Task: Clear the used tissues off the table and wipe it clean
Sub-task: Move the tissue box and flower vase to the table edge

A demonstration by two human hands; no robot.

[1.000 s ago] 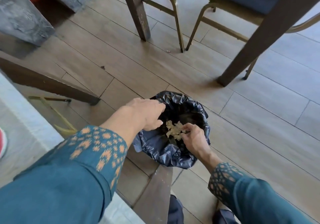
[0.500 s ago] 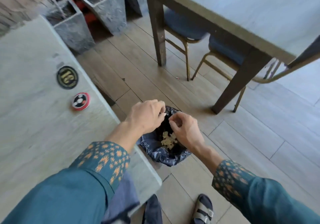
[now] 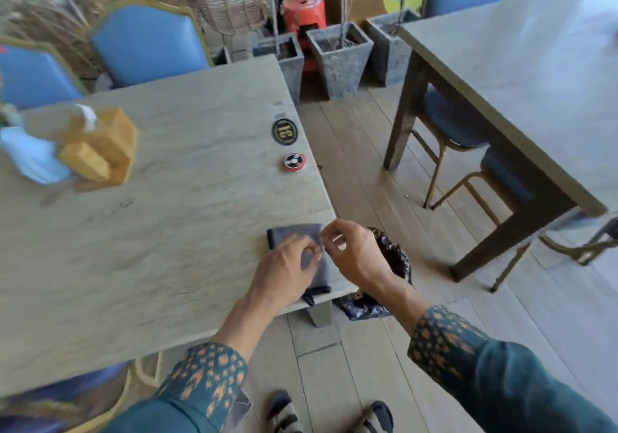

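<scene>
In the head view, a pale stone-patterned tabletop [image 3: 150, 248] is seen from above, with a folded grey cloth [image 3: 297, 242] laid flat at its near right corner. The left hand [image 3: 287, 270] is held over the cloth with its fingers curled; whether the cloth is pinched or merely touched cannot be told through the motion blur. The right hand [image 3: 354, 255] is raised just past the tabletop's edge, thumb and forefinger drawn together near the cloth's right corner; whether anything is held between them cannot be told. A bin lined with a dark bag [image 3: 394, 262] is set on the floor beside the corner, largely hidden behind the right forearm. Used tissues cannot be made out on the tabletop. Farther along the right edge a black round number badge [image 3: 284, 131] and a red round disc [image 3: 294, 161] are seen, well apart from the cloth. At the far left a wooden tissue holder [image 3: 107, 148] stands, blurred.
</scene>
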